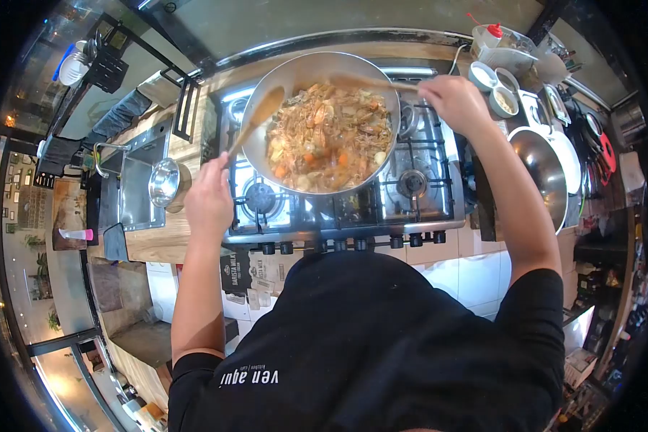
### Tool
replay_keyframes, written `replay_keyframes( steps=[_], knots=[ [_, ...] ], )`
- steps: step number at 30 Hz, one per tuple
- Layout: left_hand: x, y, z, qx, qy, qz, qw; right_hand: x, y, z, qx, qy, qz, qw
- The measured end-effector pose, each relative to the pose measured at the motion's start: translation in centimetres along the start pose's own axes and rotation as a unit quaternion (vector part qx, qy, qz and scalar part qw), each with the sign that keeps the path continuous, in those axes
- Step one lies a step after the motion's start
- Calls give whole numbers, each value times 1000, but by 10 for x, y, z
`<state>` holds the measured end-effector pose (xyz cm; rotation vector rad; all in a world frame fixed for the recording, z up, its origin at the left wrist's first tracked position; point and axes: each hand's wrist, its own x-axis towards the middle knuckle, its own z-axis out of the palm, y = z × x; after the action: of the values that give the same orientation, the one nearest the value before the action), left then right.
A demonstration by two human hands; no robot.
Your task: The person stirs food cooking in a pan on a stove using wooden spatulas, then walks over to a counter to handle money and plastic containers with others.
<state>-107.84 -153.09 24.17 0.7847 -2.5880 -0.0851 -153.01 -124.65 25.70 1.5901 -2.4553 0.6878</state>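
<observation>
A large round metal pan (317, 63) stands on the gas stove (419, 209). Noodles (324, 129) mixed with vegetables, orange carrot pieces among them, fill much of it. Left of the pan, my left hand (210, 193) is closed around the handle of a wooden spoon (268, 105), whose bowl hangs over the pan's upper left side. At the upper right, my right hand (455, 101) grips the handle of a second wooden utensil (381, 82). That one reaches across the far rim to the noodles; its end is blurred, so its shape is unclear.
A steel bowl (165, 183) stands beside the sink (145, 189) at the left. On the right are a big metal wok (538, 169), small white bowls (505, 101) and a clear container with a red-capped bottle (491, 34). Stove knobs (362, 243) line the front edge.
</observation>
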Motion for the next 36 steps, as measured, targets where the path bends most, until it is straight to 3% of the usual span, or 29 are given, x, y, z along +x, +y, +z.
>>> replay_keyframes(
  steps=[1, 2, 3, 5, 7, 10, 11, 13, 15, 16, 18, 21, 22, 25, 29, 31, 35, 36],
  knots=[
    [-2, 4, 1, 14, -37, -1, 999, -2, 1, 3, -68, -66, 33, 995],
    [-6, 10, 3, 65, -91, -61, 992, 0, 2, 7, -71, -46, 4, 996],
    [-1, 11, 0, 66, -91, -53, 992, 4, 8, 6, -71, -42, 10, 997],
    [7, 19, -16, 73, -86, -53, 992, 7, -9, -4, -145, -78, -15, 986],
    [17, 10, -20, 15, -70, -44, 996, 7, 0, 7, -100, -27, -26, 994],
    [16, -5, -19, -61, 15, -63, 996, 1, -4, 0, -133, -72, 20, 988],
    [12, -8, -19, -61, 2, -45, 997, -4, -2, 0, -88, -48, 36, 994],
    [2, -25, -15, -235, -20, -185, 954, -16, -3, -8, -39, -22, 67, 997],
    [-1, -25, -23, -306, -17, -176, 936, -30, -18, -25, 32, 40, 112, 992],
    [-2, -25, -26, -377, 0, -181, 909, -35, -19, -21, 51, 113, 84, 989],
    [2, 1, -40, -392, 17, -172, 904, -53, -39, -30, 109, 144, 77, 981],
    [-11, 14, -25, -411, 70, -154, 896, -86, -75, -30, 246, 165, 88, 951],
    [-16, 25, -13, -414, 81, -107, 900, -98, -86, -24, 277, 142, 114, 944],
    [-43, 28, 17, -416, -34, -177, 891, -131, -116, 11, 371, 86, 189, 905],
    [-70, 42, 46, -532, -98, -270, 796, -161, -165, 58, 636, -12, 292, 714],
    [-75, 48, 50, -584, -136, -250, 760, -168, -191, 74, 687, -62, 312, 654],
    [-77, 59, 48, -690, -136, -271, 658, -149, -266, 105, 699, -61, 242, 671],
    [-78, 60, 40, -671, -133, -276, 675, -140, -289, 111, 682, -62, 234, 690]
  ],
)
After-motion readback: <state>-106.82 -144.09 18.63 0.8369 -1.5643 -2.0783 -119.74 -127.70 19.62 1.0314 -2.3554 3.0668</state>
